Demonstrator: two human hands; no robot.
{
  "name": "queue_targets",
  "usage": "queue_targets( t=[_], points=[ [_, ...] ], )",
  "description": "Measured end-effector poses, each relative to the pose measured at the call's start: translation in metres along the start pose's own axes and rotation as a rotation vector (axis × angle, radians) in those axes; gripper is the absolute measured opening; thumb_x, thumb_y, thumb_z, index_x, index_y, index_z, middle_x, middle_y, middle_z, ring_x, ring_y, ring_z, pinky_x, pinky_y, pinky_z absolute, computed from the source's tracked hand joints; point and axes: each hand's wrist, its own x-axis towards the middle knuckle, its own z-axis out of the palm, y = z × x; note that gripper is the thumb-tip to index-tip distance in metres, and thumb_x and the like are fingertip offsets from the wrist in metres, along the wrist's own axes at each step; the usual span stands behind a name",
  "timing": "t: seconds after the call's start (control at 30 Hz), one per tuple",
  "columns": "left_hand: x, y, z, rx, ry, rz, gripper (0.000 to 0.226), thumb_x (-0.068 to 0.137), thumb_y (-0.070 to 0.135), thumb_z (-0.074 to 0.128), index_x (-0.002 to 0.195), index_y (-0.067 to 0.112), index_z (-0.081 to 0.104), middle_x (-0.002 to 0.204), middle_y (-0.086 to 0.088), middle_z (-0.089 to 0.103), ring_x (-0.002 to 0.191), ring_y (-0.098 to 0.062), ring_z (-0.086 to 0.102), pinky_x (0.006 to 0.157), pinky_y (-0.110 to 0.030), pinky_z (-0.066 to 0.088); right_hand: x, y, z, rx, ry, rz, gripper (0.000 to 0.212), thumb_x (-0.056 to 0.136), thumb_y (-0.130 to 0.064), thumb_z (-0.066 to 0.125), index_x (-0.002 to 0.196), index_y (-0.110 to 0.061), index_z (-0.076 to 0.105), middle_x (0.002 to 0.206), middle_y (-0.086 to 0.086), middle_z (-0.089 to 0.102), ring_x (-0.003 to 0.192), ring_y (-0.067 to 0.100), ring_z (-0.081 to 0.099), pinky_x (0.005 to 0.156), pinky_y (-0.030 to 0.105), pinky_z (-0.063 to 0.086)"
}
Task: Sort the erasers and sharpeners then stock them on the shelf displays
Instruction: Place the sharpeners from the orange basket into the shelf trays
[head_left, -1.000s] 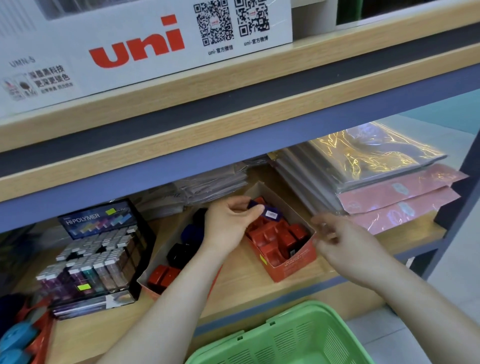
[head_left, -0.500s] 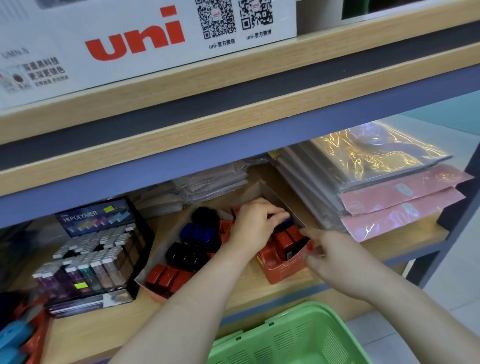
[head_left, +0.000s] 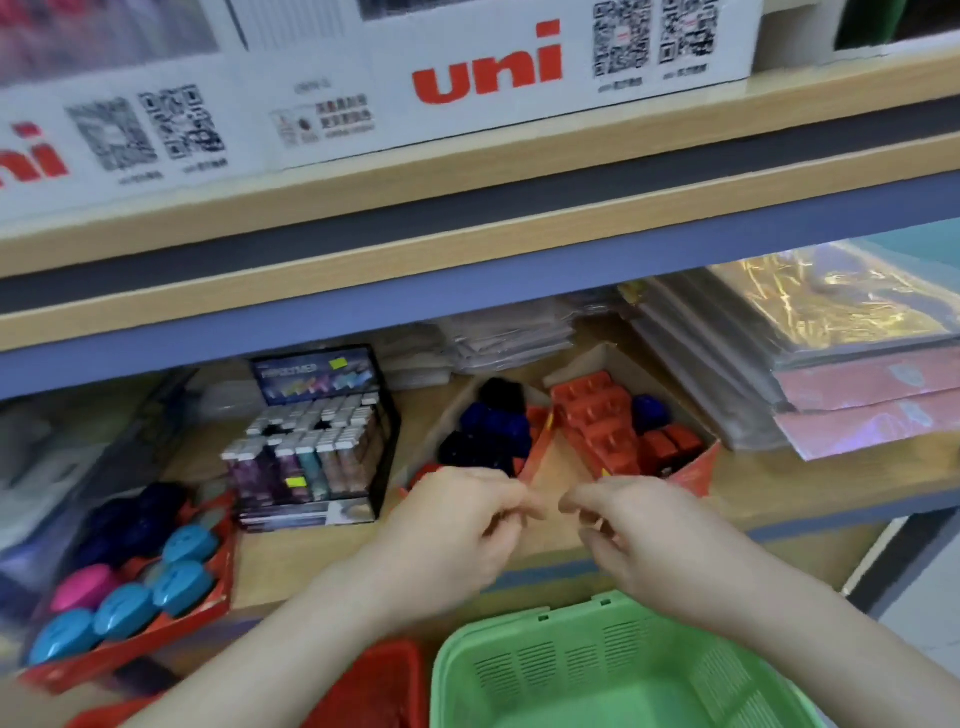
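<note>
Two open cardboard boxes stand side by side on the lower shelf. The right box (head_left: 696, 467) holds red sharpeners (head_left: 597, 431) and a dark blue one (head_left: 649, 413). In the left box (head_left: 537, 452) lie dark blue and black sharpeners (head_left: 488, 431). My left hand (head_left: 457, 525) and my right hand (head_left: 639, 540) hover close together in front of the boxes, above the shelf's front edge. The fingers of both are loosely curled, and I see nothing held in either. The picture is blurred by motion.
A green basket (head_left: 597, 670) and a red basket (head_left: 384, 686) sit below my arms. On the left stand a black lead display (head_left: 311, 447) and a red tray of round blue and pink items (head_left: 156, 587). Wrapped packs (head_left: 831, 364) are stacked at the right. A white uni box (head_left: 488, 73) is on the upper shelf.
My left hand put the blue sharpener into the right box. Both hands then drew back out of the box toward me, and the view swung left.
</note>
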Motion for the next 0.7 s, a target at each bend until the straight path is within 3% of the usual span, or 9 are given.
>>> queue_targets(
  t=[0.13, 0.3, 0.53, 0.7],
  points=[
    [-0.097, -0.044, -0.034, 0.041, -0.197, -0.071, 0.029, 0.081, 0.014, 0.051, 0.098, 0.022, 0.073, 0.095, 0.009, 0.071, 0.089, -0.001, 0.058, 0.079, -0.001, 0.035, 0.004, -0.073, 0.047, -0.014, -0.271, -0.19, 0.025, 0.091, -0.025, 0.043, 0.113, -0.026, 0.057, 0.103, 0.001, 0.067, 0.1, 0.024, 0.06, 0.082, 0.035, 0.05],
    [-0.228, -0.139, -0.043, 0.186, -0.323, -0.3, 0.03, 0.08, 0.024, 0.048, 0.099, 0.029, 0.071, 0.099, 0.013, 0.072, 0.094, -0.003, 0.062, 0.084, -0.016, 0.043, 0.015, -0.151, 0.136, -0.007, -0.53, -0.3, 0.028, 0.091, -0.023, 0.047, 0.115, -0.024, 0.06, 0.107, 0.004, 0.068, 0.105, 0.026, 0.06, 0.083, 0.032, 0.045],
    [-0.386, -0.258, 0.029, 0.177, -0.442, -0.63, 0.04, 0.081, 0.026, 0.04, 0.106, 0.025, 0.07, 0.109, 0.005, 0.071, 0.104, -0.016, 0.064, 0.087, -0.024, 0.045, 0.007, -0.203, 0.306, 0.04, -0.861, -0.083, 0.042, 0.087, -0.024, 0.055, 0.129, -0.026, 0.057, 0.123, 0.005, 0.066, 0.115, 0.023, 0.059, 0.091, 0.025, 0.043],
    [-0.432, -0.294, 0.146, 0.122, -0.655, -0.659, 0.037, 0.088, 0.021, 0.048, 0.124, 0.024, 0.058, 0.119, -0.008, 0.065, 0.113, -0.027, 0.059, 0.09, -0.032, 0.047, -0.029, -0.205, 0.408, -0.106, -1.052, 0.13, 0.059, 0.087, -0.025, 0.056, 0.143, -0.022, 0.037, 0.136, 0.012, 0.055, 0.124, 0.028, 0.054, 0.094, 0.029, 0.045]
  ],
)
